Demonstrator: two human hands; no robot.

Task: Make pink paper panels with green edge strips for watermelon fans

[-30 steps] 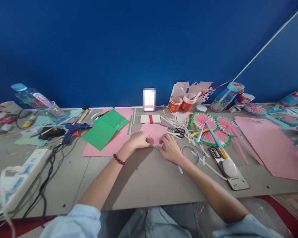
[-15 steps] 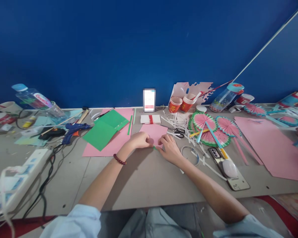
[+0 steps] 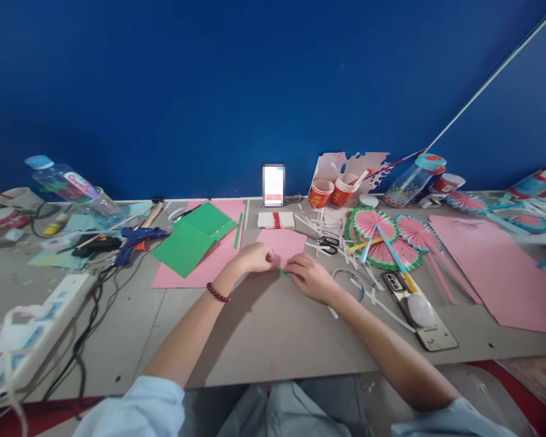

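Seemingly at the step of joining a narrow green strip (image 3: 284, 272) to the near edge of a small pink sheet (image 3: 284, 241), laid flat on the grey table (image 3: 255, 340) straight ahead, with the strip at its six o'clock. Curled inward with the left hand (image 3: 256, 257) at the sheet's eight o'clock, with knuckles bent and fingertips mostly hidden; bent-fingered and low with the right hand (image 3: 310, 277) at five o'clock, with tips bunched at the strip. Cannot tell whether pinching or merely pressing with either. Can see green paper (image 3: 182, 249) and another green strip (image 3: 239, 230) at nine o'clock, scissors (image 3: 330, 245) and pleated paper fans (image 3: 374, 223) at three. Likely calls next for lining up strip and edge, from seven o'clock round to five, then flattening with even fingertip pressure. Best to steady the sheet at nine o'clock meanwhile, to avoid skewing or creasing thin paper.
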